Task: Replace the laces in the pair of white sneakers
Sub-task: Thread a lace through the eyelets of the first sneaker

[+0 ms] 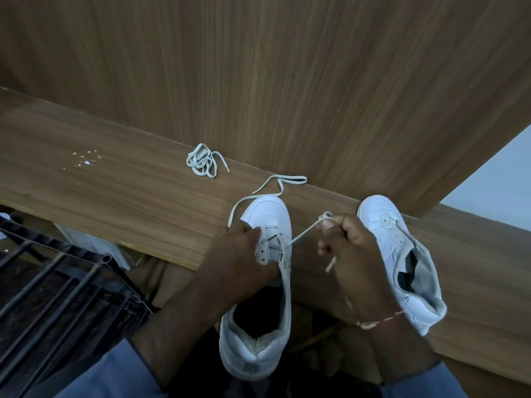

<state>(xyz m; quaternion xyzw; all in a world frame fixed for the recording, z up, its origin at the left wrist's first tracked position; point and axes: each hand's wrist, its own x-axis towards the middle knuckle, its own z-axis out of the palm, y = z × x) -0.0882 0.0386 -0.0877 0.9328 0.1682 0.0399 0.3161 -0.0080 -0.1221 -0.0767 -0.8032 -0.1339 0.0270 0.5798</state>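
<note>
Lace, pinched in right hand, stretches taut leftward to sneaker gripped by left hand at worktop front edge.

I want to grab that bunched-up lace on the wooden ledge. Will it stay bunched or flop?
Probably floppy: the bunched-up lace lies in loose loops with one end trailing free, so it would likely uncoil and dangle. It looks thin and flat, so probably light and unlikely to roll.
</note>
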